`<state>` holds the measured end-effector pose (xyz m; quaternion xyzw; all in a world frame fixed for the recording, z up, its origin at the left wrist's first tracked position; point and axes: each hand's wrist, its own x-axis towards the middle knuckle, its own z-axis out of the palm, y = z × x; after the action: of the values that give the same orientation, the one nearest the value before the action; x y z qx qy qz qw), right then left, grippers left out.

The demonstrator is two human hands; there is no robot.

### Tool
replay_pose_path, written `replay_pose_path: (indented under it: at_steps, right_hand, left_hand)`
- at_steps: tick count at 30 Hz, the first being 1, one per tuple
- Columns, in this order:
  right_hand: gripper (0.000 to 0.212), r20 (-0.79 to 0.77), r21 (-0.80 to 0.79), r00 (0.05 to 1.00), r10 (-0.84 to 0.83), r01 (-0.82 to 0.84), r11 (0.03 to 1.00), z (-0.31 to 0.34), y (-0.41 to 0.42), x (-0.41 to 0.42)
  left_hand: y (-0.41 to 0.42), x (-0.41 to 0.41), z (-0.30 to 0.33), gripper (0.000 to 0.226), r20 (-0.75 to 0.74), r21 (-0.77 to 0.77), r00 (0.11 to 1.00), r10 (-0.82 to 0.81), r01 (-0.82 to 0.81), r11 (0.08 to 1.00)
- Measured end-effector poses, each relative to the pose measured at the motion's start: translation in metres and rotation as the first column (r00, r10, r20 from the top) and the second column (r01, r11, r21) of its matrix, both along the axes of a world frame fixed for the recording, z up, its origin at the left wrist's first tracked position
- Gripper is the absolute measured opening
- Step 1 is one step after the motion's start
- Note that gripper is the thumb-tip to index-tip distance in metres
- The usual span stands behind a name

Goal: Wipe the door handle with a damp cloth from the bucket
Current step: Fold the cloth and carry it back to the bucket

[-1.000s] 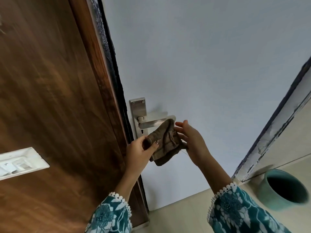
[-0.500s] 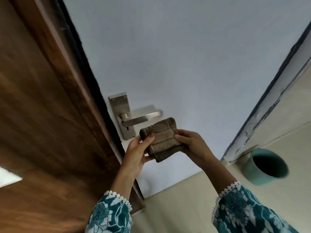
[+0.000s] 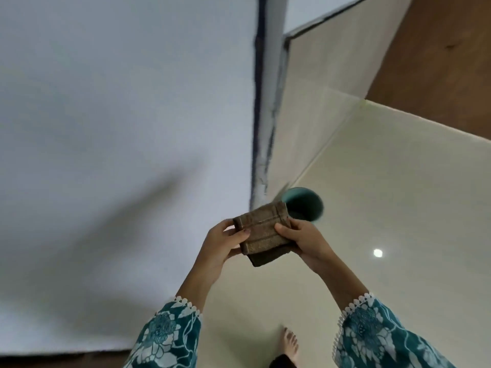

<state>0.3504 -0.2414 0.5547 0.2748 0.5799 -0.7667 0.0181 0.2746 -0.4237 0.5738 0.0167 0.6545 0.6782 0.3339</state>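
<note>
1. Both hands, left (image 3: 224,244) and right (image 3: 303,241), pinch the folded cloth (image 3: 261,231) by its edges, above the floor.
2. The bucket (image 3: 305,205) stands just beyond; the handle is out of view.
3. Likely step: returning the cloth; next, lowering it into the bucket.

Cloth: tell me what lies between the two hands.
In the head view, only the folded brown cloth lies between the left hand and the right hand; both grip it.

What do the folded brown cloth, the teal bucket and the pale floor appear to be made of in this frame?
Folded brown cloth: woven terry-like towelling, matte, with stitched bands across it; whether it is damp cannot be told.
Teal bucket: probably plastic, judging by its smooth, even-coloured wall; motion blur leaves this open.
Pale floor: glossy cream tile, shown by a thin grout line and a sharp light reflection.
Both hands grip the cloth.
</note>
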Motion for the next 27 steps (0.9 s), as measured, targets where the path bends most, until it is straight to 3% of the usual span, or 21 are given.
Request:
replay_pose_path:
  at_steps: [5, 10, 20, 27]
  right_hand:
    - [0.028, 0.107, 0.018, 0.947, -0.303, 0.303, 0.953, -0.028, 0.125, 0.027]
    - [0.027, 0.205, 0.018, 0.882, -0.424, 0.43, 0.903, -0.059, 0.2, 0.018]
    - [0.023, 0.397, -0.014, 0.783, -0.479, 0.527, 0.85, -0.126, 0.301, -0.059]
    - [0.024, 0.558, 0.042, 0.694, -0.455, 0.524, 0.851, -0.19, 0.365, -0.116]
  left_hand:
    - [0.11, -0.014, -0.031, 0.027, 0.08, -0.023, 0.997, -0.016, 0.018, 1.0]
    - [0.168, -0.03, -0.054, 0.026, 0.124, -0.052, 0.991, -0.047, 0.054, 0.997]
    - [0.289, -0.115, -0.108, 0.024, 0.211, -0.14, 0.977, -0.041, 0.072, 0.988]
    - [0.376, -0.162, -0.166, 0.025, 0.35, -0.252, 0.935, -0.055, 0.151, 0.956]
